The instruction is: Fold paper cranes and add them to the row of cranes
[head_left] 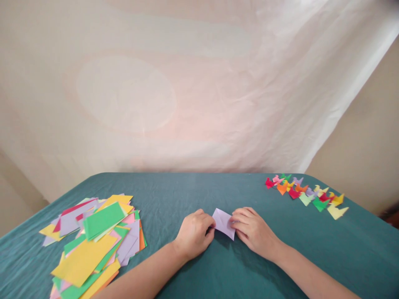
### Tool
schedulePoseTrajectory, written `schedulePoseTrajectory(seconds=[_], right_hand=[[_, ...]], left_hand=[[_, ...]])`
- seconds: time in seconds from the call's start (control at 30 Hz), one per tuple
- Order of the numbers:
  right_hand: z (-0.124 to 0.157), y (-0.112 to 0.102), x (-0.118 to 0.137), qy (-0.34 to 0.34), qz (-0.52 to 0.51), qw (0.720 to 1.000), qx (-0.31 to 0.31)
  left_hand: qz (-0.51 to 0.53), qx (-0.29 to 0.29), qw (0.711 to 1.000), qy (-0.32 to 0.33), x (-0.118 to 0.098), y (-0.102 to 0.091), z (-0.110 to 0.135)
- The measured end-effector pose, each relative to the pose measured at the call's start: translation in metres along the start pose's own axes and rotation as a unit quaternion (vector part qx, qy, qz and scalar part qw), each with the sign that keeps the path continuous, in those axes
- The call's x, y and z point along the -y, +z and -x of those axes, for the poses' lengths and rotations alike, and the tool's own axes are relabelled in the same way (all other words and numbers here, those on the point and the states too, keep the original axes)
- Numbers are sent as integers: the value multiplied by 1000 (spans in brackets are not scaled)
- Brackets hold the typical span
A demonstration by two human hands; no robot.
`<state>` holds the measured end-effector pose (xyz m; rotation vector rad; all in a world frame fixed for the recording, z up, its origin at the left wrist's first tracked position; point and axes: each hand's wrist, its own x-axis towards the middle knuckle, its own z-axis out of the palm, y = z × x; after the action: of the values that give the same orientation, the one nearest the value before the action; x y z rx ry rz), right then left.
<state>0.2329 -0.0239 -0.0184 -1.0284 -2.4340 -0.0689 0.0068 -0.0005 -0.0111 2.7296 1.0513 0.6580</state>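
Paper pile left on table; paper birds right; sheet between; curtain behind.

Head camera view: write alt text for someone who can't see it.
A left hand and right hand hold creased lilac paper over a green tablecloth; colourful paper sheets lie piled at left, folded paper birds at right.
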Motion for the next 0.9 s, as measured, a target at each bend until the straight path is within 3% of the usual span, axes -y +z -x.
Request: schedulePoseTrajectory(seconds=[0.3, 0.67, 0.9], right_hand=[[1, 3, 5, 27, -40, 999, -25], [-1, 4, 3, 187, -135, 973, -1], [-9, 17, 1, 219, -198, 955, -37]], left_hand=[[-2, 6, 1000, 26, -2, -1, 0], [40, 10, 995, -92, -2, -1, -2], [77, 7, 985, -154, 2, 5, -4]])
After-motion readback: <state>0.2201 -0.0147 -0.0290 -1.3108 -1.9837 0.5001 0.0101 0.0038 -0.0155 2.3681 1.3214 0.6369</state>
